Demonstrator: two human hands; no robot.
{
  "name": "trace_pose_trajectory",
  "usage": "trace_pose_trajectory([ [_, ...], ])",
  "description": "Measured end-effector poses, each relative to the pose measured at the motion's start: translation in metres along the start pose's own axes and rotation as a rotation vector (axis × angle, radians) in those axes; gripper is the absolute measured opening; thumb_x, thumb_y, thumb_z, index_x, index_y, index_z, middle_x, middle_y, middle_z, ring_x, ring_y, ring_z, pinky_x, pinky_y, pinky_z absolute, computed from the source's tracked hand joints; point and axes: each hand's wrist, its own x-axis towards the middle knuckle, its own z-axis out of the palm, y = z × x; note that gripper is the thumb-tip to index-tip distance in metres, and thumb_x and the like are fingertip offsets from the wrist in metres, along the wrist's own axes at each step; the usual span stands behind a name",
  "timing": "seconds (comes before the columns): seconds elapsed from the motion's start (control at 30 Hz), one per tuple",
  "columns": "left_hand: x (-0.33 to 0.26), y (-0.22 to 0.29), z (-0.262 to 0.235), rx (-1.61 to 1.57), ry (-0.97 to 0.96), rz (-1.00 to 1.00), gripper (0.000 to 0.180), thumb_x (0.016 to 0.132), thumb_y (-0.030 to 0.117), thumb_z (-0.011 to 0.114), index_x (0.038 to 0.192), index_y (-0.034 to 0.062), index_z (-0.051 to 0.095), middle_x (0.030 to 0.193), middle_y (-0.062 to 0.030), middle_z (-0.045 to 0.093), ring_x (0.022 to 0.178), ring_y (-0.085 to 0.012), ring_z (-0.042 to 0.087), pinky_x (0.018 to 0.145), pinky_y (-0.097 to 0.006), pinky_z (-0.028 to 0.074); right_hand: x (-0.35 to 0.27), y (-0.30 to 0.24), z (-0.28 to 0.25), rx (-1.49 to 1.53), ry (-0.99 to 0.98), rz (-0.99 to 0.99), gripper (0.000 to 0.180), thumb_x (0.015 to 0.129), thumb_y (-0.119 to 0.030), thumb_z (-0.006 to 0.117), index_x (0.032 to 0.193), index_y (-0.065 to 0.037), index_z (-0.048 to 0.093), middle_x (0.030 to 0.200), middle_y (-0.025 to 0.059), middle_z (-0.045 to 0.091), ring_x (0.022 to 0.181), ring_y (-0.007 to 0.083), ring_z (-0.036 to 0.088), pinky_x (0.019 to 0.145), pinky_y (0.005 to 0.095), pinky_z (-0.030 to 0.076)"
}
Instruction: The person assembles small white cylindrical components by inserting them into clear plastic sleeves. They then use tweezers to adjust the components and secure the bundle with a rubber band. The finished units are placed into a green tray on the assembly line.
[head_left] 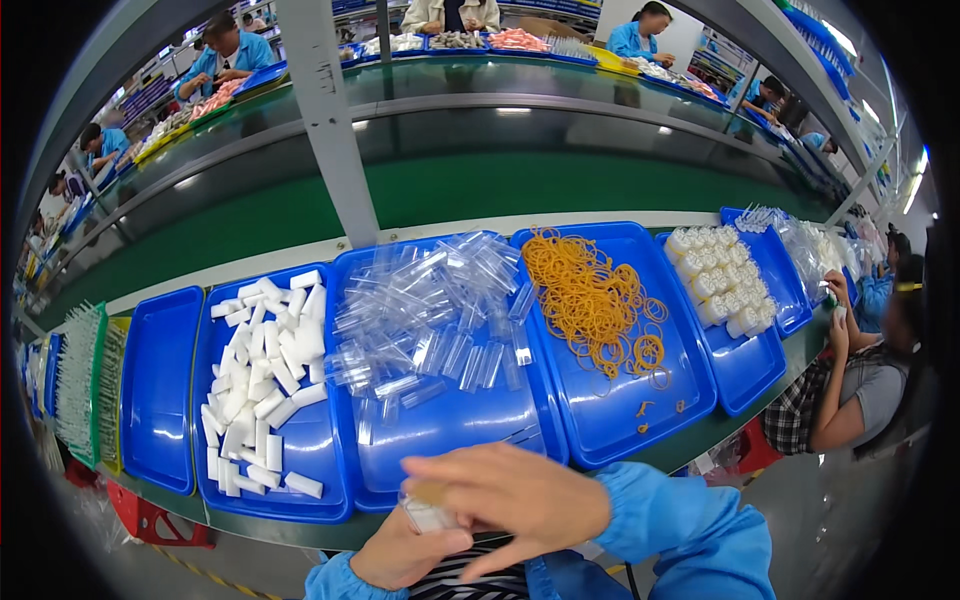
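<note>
My left hand [405,548], low in the middle, is closed around a small white piece [430,515] with a clear, shiny look; fingers hide much of it. My right hand [520,497] reaches over it from the right, slightly blurred, with fingers stretched out and thumb apart. Beneath those fingers shows a tan patch [428,491] that I cannot make out. Just beyond the hands, clear plastic sleeves [430,320] lie heaped in a blue tray [440,425]. Orange rubber bands [590,295] fill part of the tray to its right, and white blocks [262,375] the tray to its left.
Further right stands a tray of white ribbed caps [718,275]. At the left are a bare blue tray [160,390] and a green rack of clear thin parts [82,385]. A metal post [335,130] rises behind the trays. A co-worker [855,375] sits at the right.
</note>
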Motion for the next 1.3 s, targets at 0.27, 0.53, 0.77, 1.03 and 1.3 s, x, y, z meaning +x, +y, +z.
trace_pose_trajectory([
  [0.27,0.014,0.004,0.023,0.72,0.418,0.19,0.035,0.077,-0.001,0.082,0.101,0.0011,0.057,0.081,-0.0054,0.065,0.076,-0.0085,0.063,0.066,-0.023,0.054,-0.076,0.068,-0.069,-0.761,0.337,0.442,0.022,0.077,-0.017,0.079,0.095,-0.008,0.07,0.089,0.0064,0.066,0.087,0.026,0.061,0.075,0.0385,0.045],
  [0.53,0.03,0.004,0.015,0.827,0.545,0.197,0.042,0.072,-0.003,0.084,0.108,-0.0021,0.062,0.077,-0.0037,0.064,0.07,-0.0062,0.06,0.063,-0.02,0.048,-0.078,0.089,-0.067,-1.079,0.194,0.381,0.004,0.082,-0.013,0.065,0.083,-0.009,0.063,0.08,0.0054,0.056,0.081,0.0226,0.058,0.069,0.038,0.043],
  [0.77,0.048,-0.012,0.019,0.775,0.466,0.653,0.03,0.075,-0.005,0.078,0.09,0.0029,0.054,0.089,-0.0157,0.07,0.08,-0.0177,0.067,0.075,-0.031,0.055,-0.052,0.01,-0.042,0.046,0.458,0.357,0.012,0.089,-0.015,0.069,0.092,-0.004,0.067,0.087,0.0121,0.064,0.082,0.0283,0.063,0.073,0.0367,0.05],
  [1.03,0.024,-0.012,0.012,0.515,0.535,0.581,0.038,0.077,-0.007,0.075,0.105,0.0024,0.051,0.075,-0.0081,0.062,0.069,-0.0178,0.066,0.071,-0.033,0.056,-0.043,-0.033,-0.007,0.611,0.28,0.272,0.024,0.099,-0.018,0.061,0.114,0.001,0.059,0.111,0.0108,0.063,0.107,0.0222,0.06,0.091,0.0344,0.048],
  [1.3,0.01,0.015,0.057,1.177,0.128,0.26,0.032,0.081,0.014,0.08,0.102,0.0002,0.06,0.087,-0.0099,0.067,0.083,-0.0165,0.063,0.071,-0.03,0.051,-0.026,-0.032,0.007,-0.155,0.169,-0.088,0.07,0.082,-0.039,0.075,0.136,-0.002,0.049,0.135,0.0118,0.056,0.127,0.0266,0.054,0.113,0.05,0.033],
])
